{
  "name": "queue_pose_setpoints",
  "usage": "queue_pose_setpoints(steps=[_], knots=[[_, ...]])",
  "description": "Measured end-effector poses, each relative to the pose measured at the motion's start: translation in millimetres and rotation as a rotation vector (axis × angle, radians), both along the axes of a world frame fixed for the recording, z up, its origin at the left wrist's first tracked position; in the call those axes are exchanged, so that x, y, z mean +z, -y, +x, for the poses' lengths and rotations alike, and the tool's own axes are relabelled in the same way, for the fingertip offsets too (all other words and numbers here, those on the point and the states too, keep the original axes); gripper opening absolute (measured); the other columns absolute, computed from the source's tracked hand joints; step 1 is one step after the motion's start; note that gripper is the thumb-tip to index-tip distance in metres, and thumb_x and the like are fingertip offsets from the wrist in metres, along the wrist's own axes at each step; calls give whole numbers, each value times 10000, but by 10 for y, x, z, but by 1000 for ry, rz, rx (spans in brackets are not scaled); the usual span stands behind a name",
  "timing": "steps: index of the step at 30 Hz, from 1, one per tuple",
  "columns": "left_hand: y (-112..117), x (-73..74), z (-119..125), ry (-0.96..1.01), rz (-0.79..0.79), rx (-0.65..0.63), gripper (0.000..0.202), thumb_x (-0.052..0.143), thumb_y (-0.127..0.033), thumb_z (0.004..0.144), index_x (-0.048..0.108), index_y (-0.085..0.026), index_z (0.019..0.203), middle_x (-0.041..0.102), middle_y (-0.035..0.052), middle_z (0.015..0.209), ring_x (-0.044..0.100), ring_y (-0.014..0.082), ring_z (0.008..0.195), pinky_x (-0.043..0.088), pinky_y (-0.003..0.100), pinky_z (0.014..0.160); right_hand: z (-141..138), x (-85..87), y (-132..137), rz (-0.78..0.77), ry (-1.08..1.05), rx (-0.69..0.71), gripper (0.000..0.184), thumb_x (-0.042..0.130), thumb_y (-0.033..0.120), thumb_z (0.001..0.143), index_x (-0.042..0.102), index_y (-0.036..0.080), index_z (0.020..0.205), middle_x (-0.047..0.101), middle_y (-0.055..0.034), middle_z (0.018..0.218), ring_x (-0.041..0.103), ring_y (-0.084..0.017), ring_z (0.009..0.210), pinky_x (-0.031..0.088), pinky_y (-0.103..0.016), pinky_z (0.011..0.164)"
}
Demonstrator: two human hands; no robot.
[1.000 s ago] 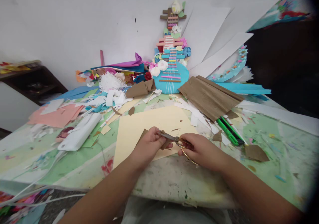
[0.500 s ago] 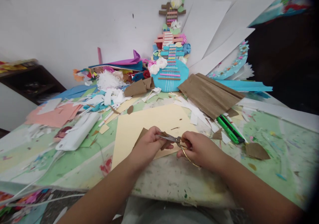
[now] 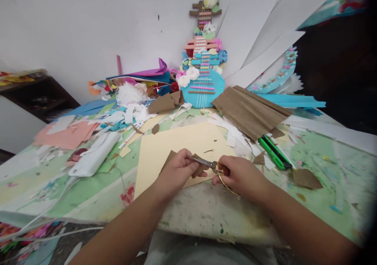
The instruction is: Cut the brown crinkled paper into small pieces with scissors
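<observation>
My left hand (image 3: 176, 170) pinches a small piece of brown paper (image 3: 198, 171) just above the near edge of the table. My right hand (image 3: 240, 174) grips small scissors (image 3: 210, 164) by their gold loop handles, fingers curled through them. The blades point left and meet the brown paper between my two hands. Under both hands lies a large cream sheet (image 3: 179, 147).
A folded brown crepe sheet (image 3: 249, 111) lies at the right, green utility knives (image 3: 275, 153) beside it. A white case (image 3: 96, 155) and pink paper (image 3: 66, 133) sit at the left. A blue paper guitar (image 3: 203, 80) leans on the wall amid scraps. Green paint-stained table (image 3: 324, 178).
Both hands stay in the same place with the scissors at the brown paper; the view has shifted slightly. Nothing else has moved.
</observation>
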State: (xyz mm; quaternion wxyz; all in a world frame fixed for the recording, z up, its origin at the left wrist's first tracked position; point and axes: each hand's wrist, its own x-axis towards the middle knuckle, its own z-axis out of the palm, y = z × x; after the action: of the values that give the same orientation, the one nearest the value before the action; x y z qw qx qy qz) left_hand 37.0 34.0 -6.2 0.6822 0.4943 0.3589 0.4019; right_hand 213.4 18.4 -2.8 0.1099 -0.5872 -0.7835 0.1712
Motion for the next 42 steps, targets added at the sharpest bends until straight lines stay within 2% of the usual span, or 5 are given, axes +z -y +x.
queue_pose_setpoints(steps=[7,15,30,37,42], knots=[[-5,-7,-20,49,-20,-30,164,575,-234,690,427,-169,716,599,-2,644,524,93,557,442,338,669,15,-10,2,-4,-94,-29,270,561,420,643,429,192,581,479,16,538,386,-108,509,216,-218,455],[-33,-57,4,-58,-27,61,158,600,-197,652,447,-159,660,591,1,689,530,100,600,397,251,603,-138,40,35,-329,-855,-62,185,514,328,677,395,192,718,416,47,616,376,-72,503,311,-206,467],[-34,-129,31,-133,-10,26,218,574,-208,662,457,-172,843,533,-15,666,533,107,591,448,282,594,-125,-99,-29,-403,-1099,-225,165,561,186,608,405,185,662,413,70,516,363,-60,451,276,-202,439],[17,-46,-47,-618,905,5,432,498,-143,686,461,-223,1109,367,95,1229,346,238,1126,308,413,921,-126,-188,-60,-636,-1487,-97,135,536,222,665,417,175,624,388,58,478,375,-69,434,261,-217,438],[0,-21,-69,-608,1115,16,240,503,-102,694,610,-237,861,562,55,1014,379,221,1101,307,393,918,-166,-140,-2,-685,-1329,-60,151,552,261,669,425,179,663,412,54,499,364,-69,444,265,-214,437]])
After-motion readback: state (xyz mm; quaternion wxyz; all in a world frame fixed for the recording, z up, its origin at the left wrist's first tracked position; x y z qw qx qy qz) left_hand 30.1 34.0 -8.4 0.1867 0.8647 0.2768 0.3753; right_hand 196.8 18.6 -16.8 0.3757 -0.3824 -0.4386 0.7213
